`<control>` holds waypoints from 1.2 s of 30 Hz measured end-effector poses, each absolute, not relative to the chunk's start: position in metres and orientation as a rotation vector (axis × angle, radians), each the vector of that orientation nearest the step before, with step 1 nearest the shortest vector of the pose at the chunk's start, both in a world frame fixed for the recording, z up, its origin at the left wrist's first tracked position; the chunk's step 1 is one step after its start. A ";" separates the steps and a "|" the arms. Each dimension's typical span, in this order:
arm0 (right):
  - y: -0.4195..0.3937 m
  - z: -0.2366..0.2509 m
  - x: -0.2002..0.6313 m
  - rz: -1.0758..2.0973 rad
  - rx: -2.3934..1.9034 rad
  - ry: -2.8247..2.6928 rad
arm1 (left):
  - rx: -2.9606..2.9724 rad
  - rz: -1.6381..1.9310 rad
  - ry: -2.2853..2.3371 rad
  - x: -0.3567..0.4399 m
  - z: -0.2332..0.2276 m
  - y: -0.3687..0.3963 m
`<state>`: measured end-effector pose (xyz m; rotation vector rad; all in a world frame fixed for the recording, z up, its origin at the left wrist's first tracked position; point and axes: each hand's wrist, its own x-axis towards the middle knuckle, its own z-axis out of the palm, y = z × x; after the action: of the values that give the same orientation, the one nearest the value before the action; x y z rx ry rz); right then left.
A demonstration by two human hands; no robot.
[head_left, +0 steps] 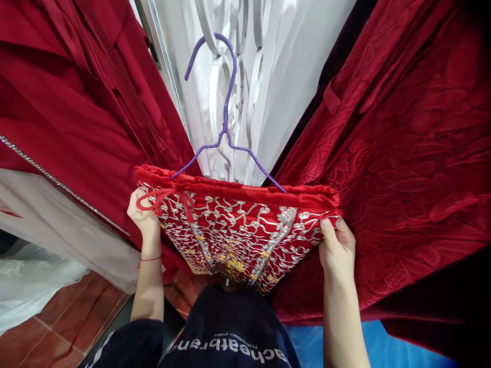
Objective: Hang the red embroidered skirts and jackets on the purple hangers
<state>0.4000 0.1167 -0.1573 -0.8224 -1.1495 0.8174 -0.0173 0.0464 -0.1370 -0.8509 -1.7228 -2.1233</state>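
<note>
A red skirt (241,217) with silver and gold embroidery is stretched wide between my two hands. At its left end, my left hand (143,212) grips the waistband edge, with fingers partly behind the cloth, beside a small red tie bow (157,199). The opposite top corner is pinched by my right hand (337,240), thumb in front. A purple hanger (226,120) rises out of the waistband; its lower part is hidden inside the skirt. The hanger's hook loops at a white metal scroll (207,25).
Plain red cloth (115,102) hangs on the left, with a sparkling trim. Patterned dark red fabric (414,168) hangs on the right. White cloth or plastic (34,286) lies at lower left over brown floor tiles (53,337). Something blue (326,345) lies at lower right.
</note>
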 end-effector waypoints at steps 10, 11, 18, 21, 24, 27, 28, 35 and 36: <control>0.118 -0.141 0.356 0.296 -0.888 -0.962 | -0.913 -2.545 -1.669 -0.037 -0.146 0.049; 0.118 -0.142 0.353 0.248 -0.918 -0.967 | -0.873 -2.554 -1.689 -0.040 -0.149 0.052; 0.105 -0.168 0.365 0.554 -0.960 -1.111 | -0.885 -2.441 -1.877 -0.040 -0.206 0.041; 0.095 -0.177 0.377 0.803 -0.997 -1.217 | -0.982 -2.434 -1.995 -0.037 -0.234 0.027; 0.086 -0.188 0.380 0.921 -1.036 -1.231 | -1.009 -2.561 -1.995 -0.039 -0.245 0.023; 0.079 -0.204 0.370 0.850 -1.109 -1.174 | -1.082 -2.565 -2.012 -0.039 -0.246 0.024; 0.077 -0.211 0.365 0.780 -1.161 -1.166 | -1.125 -2.534 -2.024 -0.038 -0.247 0.021; 0.015 -0.272 0.331 0.386 -1.583 -1.228 | -1.556 -2.099 -2.446 -0.073 -0.299 -0.086; -0.001 -0.283 0.325 0.392 -1.613 -1.254 | -1.613 -2.023 -2.584 -0.084 -0.310 -0.113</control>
<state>0.3248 -0.0009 -0.2832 -1.6134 -1.2543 0.3919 -0.0844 -0.1129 -0.3103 -1.6132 -2.5844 -2.0229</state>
